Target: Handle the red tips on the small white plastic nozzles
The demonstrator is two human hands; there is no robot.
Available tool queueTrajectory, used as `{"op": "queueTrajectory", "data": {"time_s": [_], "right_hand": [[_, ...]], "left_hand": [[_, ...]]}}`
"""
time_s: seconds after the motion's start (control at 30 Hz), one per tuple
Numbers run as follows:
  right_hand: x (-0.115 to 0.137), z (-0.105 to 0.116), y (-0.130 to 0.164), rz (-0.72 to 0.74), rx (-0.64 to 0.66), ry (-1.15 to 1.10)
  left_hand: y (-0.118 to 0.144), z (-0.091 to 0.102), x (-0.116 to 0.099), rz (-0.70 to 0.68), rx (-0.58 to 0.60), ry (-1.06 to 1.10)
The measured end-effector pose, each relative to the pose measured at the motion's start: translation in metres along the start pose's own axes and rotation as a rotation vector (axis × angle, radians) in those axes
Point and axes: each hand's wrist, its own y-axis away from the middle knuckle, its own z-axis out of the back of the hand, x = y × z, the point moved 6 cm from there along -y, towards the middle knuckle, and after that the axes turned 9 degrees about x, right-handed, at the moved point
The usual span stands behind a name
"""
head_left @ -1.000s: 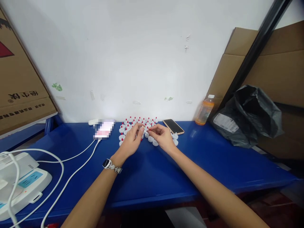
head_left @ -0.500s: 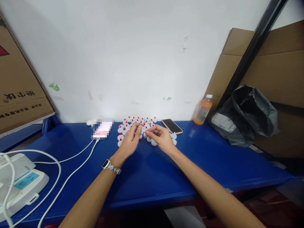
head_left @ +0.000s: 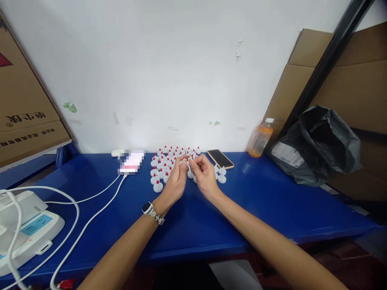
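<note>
phone [head_left: 220, 158] | orange bottle [head_left: 260, 138] | black bag [head_left: 317, 147] | power strip [head_left: 27, 231] | cardboard box [head_left: 22, 104]

Bright even light, soft shadows, wide-angle bending at edges, sharp focus

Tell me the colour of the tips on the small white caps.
Red tips on the caps, seen in the head view.
</note>
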Motion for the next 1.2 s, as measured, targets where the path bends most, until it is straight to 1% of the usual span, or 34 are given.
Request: {"op": "queueTrajectory", "data": {"time_s": [0.1,0.17,0.23,0.33,0.4,0.47,0.53,0.63,0.7,0.77,0.83,0.9,1.0,1.07,1.2], "right_hand": [[0.002,0.003,-0.001,0.02,0.009,0.069],[0.0,0.008,-0.004,0.009,0.066,0.115],[-0.002,0.014,-0.007,-0.011,0.156,0.205],[-0.007,0.018,-0.007,-0.055,0.345,0.382],[-0.013,0.014,-0.003,-0.084,0.493,0.511],[-0.017,0.012,0.0,-0.078,0.579,0.662],[-0.018,0.013,0.0,-0.045,0.571,0.801],[-0.012,0.024,-0.006,-0.03,0.457,0.898],[-0.007,0.037,-0.01,-0.054,0.352,0.949],[-0.002,0.052,-0.012,-0.1,0.245,1.049],[0.0,0.064,-0.012,-0.165,0.183,1.176],[-0.002,0.071,-0.012,-0.234,0.177,1.274],[-0.009,0.074,-0.011,-0.297,0.216,1.307],[-0.013,0.073,-0.011,-0.299,0.244,1.272],[-0.016,0.067,-0.011,-0.249,0.308,1.201]], "left_hand": [[-0.001,0.001,0.001,0.041,0.055,-0.048],[-0.001,0.004,0.001,0.073,0.087,-0.147],[-0.001,0.012,-0.001,0.073,0.05,-0.283],[-0.002,0.022,-0.007,0.005,-0.012,-0.448],[-0.003,0.022,-0.008,-0.05,0.024,-0.515],[-0.005,0.02,-0.006,-0.084,0.081,-0.553],[-0.006,0.017,-0.002,-0.085,0.138,-0.559],[-0.006,0.013,0.006,-0.054,0.217,-0.537],[-0.006,0.01,0.008,-0.04,0.247,-0.53],[-0.006,0.008,0.009,-0.029,0.256,-0.528],[-0.005,0.005,0.009,-0.017,0.266,-0.529],[-0.005,0.003,0.008,-0.013,0.277,-0.53],[-0.005,0.001,0.006,-0.019,0.284,-0.534],[-0.006,0.002,0.006,-0.02,0.279,-0.53],[-0.006,0.003,0.007,-0.03,0.267,-0.522]]}}
